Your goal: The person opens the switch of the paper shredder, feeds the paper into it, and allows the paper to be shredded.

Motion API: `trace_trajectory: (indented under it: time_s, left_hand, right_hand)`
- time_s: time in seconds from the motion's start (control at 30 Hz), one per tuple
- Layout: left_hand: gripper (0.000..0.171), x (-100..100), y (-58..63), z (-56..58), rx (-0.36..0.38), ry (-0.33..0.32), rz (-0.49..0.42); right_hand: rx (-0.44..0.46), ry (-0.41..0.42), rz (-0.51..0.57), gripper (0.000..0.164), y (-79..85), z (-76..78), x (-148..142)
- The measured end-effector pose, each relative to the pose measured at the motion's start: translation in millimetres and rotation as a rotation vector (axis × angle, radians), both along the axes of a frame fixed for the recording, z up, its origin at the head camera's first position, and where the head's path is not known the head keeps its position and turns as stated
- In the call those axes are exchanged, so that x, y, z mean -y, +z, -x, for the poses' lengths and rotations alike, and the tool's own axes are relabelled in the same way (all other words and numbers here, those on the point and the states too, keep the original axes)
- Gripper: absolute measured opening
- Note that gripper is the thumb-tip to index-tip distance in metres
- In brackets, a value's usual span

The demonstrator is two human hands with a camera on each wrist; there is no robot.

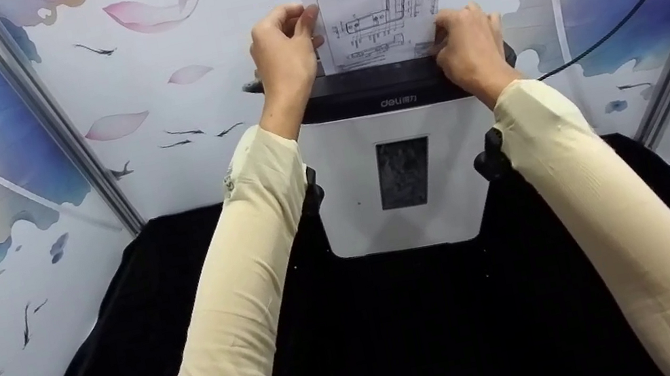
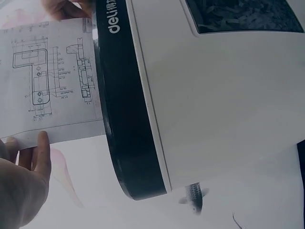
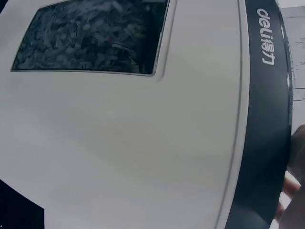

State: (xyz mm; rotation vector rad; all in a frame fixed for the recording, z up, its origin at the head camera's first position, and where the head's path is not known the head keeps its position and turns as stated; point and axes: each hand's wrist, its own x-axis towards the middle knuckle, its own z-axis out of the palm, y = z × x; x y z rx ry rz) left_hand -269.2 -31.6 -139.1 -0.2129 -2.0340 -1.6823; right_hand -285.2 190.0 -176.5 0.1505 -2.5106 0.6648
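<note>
A sheet of paper (image 1: pixel 379 8) printed with technical line drawings stands upright, its lower edge at the dark top of a white paper shredder (image 1: pixel 353 212). My left hand (image 1: pixel 285 52) pinches the sheet's left edge; in the left wrist view, that hand (image 2: pixel 24 186) has its thumb and fingers at the paper's margin. On the other side, my right hand (image 1: pixel 470 47) holds the sheet's lower right edge, close above the shredder top. Only part of the right hand (image 3: pixel 296 167) shows in the right wrist view, and its fingertips are hidden.
Paper scraps show through the shredder's dark window (image 3: pixel 90 38). Black cloth (image 1: pixel 414 325) covers the surface below. Printed white panels (image 1: pixel 166 169) with metal posts (image 1: pixel 54 120) enclose the space. A black cable (image 1: pixel 635 11) runs at right.
</note>
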Motion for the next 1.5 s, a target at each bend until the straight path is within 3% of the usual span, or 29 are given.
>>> trace_trajectory:
  time_s: [0.1, 0.33, 0.6, 0.77, 0.9, 1.0, 1.17, 1.27, 1.37, 1.5]
  left_hand:
    - [0.025, -0.3, -0.6, 0.7, 0.016, 0.023, 0.019]
    - [0.025, -0.3, -3.6, 0.5, 0.047, 0.075, 0.110]
    - [0.027, -3.2, -7.2, 2.8, -0.004, 0.014, 0.116]
    - [0.026, -1.2, -8.5, 3.6, -0.020, 0.011, 0.091]
    - [0.023, 2.9, -5.2, 4.6, -0.069, 0.001, -0.037]
    - [0.020, 5.2, -2.3, 6.2, -0.104, -0.044, -0.194]
    - [0.017, 5.4, -4.7, 8.1, -0.092, -0.140, -0.428]
    - [0.014, 2.4, -9.7, 6.6, -0.062, -0.213, -0.534]
    - [0.012, -0.8, -14.6, 3.6, -0.039, -0.278, -0.620]
    - [0.012, 1.5, -19.5, 1.6, -0.005, -0.307, -0.625]
  right_hand:
    - [0.036, 0.016, 0.046, 0.027, 2.8, -0.1, 1.2]
    - [0.033, 0.069, 0.347, 0.029, 9.0, 1.0, 7.8]
    - [-0.029, 0.071, 0.289, 0.023, 4.7, 1.4, 7.5]
    - [-0.046, 0.083, 0.369, 0.022, 3.0, 0.0, 7.5]
    - [-0.089, 0.088, 0.420, 0.029, 6.2, -1.0, 6.2]
    - [-0.072, 0.093, 0.467, 0.043, 8.8, -1.5, 2.4]
    - [-0.048, 0.184, 0.701, 0.053, 8.2, -0.2, -4.1]
    - [-0.017, 0.272, 0.803, 0.041, 6.1, -0.9, -5.8]
    - [0.005, 0.333, 0.820, 0.019, 4.6, -1.8, -4.1]
    - [0.000, 0.330, 0.782, 0.006, 5.9, -3.5, -2.9]
